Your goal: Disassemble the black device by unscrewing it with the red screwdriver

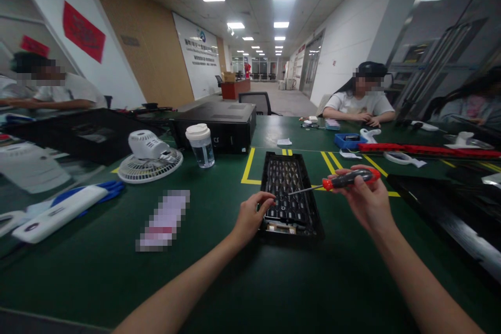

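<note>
A black rectangular panel (289, 188) with a grid of oval openings lies on the green table, a metallic piece at its near end. My left hand (252, 215) is at the panel's left edge, fingers bent and thumb close to the index finger; whatever may be between the fingertips is too small to make out. My right hand (370, 201) holds a red and black screwdriver (346, 179) by its handle. The screwdriver's metal shaft points left, and its tip is over the middle of the panel.
Left of the panel are a lidded cup (201, 146), a white fan (151, 159), a black case (219, 125) and a white power strip (62, 214). A large black panel (450, 219) lies at the right. Across the table sits a person (360, 96) near a blue tray (349, 140).
</note>
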A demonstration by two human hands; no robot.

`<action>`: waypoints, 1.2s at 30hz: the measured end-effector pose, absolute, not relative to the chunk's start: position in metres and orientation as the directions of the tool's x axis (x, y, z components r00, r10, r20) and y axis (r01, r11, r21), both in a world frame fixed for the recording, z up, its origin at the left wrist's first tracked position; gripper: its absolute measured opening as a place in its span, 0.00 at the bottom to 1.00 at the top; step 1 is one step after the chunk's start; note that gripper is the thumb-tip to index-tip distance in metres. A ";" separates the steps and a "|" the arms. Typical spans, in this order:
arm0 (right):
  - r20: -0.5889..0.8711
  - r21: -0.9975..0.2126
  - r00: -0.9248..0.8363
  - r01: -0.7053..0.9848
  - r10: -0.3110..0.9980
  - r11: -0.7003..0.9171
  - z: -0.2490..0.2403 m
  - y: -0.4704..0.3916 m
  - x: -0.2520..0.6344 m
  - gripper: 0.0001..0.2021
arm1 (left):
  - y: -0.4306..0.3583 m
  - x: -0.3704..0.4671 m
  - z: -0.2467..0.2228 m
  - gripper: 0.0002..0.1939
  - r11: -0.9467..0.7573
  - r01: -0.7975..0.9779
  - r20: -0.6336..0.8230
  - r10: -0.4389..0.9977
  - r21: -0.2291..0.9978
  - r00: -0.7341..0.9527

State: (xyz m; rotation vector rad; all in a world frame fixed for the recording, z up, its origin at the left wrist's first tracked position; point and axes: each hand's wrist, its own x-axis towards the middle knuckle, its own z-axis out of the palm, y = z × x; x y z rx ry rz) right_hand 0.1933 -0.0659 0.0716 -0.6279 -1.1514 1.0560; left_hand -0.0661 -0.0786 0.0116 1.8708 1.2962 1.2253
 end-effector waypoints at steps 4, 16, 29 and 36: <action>0.442 -0.849 0.099 -0.274 0.892 0.451 0.078 -0.053 0.193 0.11 | -0.080 -0.066 0.009 0.13 -0.440 0.631 0.385 0.893 0.639 0.233; 0.580 -0.814 0.069 0.057 0.811 0.578 0.098 -0.037 0.163 0.12 | -0.080 -0.065 0.002 0.11 -0.595 0.694 0.365 0.801 0.406 0.474; 0.637 -0.746 -0.007 0.244 0.770 0.620 0.093 -0.041 0.143 0.12 | -0.079 -0.064 -0.002 0.11 -0.604 0.705 0.370 0.793 0.371 0.484; 0.646 -0.701 -0.057 0.352 0.761 0.621 0.089 -0.046 0.135 0.14 | -0.079 -0.064 -0.003 0.11 -0.609 0.696 0.381 0.789 0.380 0.483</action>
